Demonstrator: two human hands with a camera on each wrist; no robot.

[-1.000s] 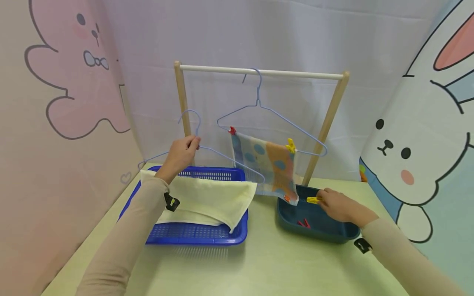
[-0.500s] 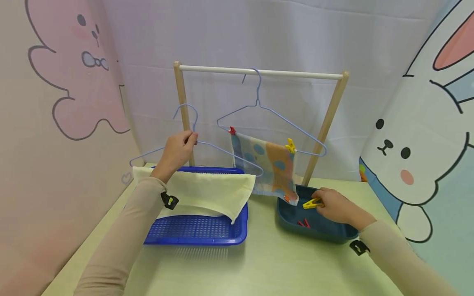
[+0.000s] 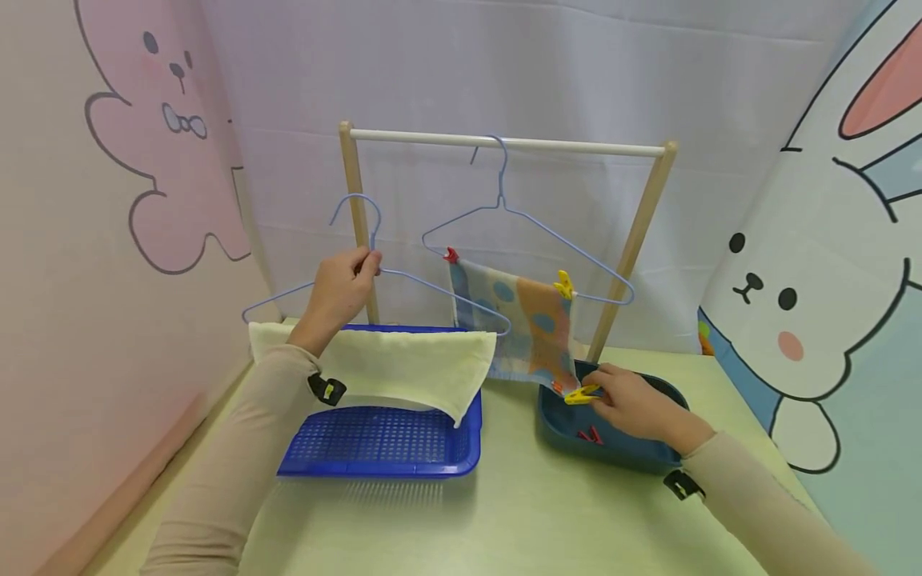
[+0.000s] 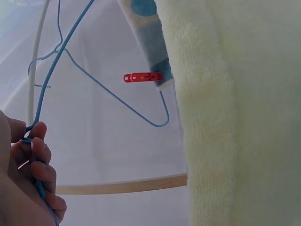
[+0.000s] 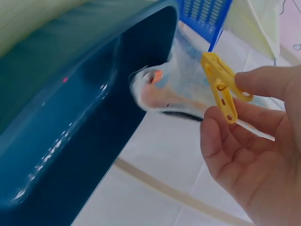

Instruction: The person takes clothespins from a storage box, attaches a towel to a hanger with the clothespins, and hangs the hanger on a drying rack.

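Note:
My left hand [image 3: 338, 292] grips a blue wire hanger [image 3: 432, 286] just below its hook. A pale yellow towel [image 3: 403, 364] lies over the hanger's lower bar and hangs above the blue basket [image 3: 389, 468]; in the left wrist view the towel [image 4: 244, 113] fills the right side. Over the dark teal tray [image 3: 612, 454], my right hand [image 3: 641, 404] pinches a yellow clothespin [image 3: 579, 396] between thumb and fingers. The right wrist view shows the clothespin [image 5: 220, 84] with its handle ends at the thumb and fingertips. Red clothespins [image 3: 591, 435] lie in the tray.
Behind stands a rack with a white rail [image 3: 576, 146] and wooden legs. A second hanger [image 3: 555, 232] hangs there, carrying a patterned cloth [image 3: 515, 320] with a red clip [image 3: 450, 255] and a yellow clip [image 3: 565, 285]. The cloth's lower corner reaches the tray's edge.
My left hand has raised the hanger and towel, moving slightly left. My right hand has moved left and slightly down across the tray with the yellow clothespin.

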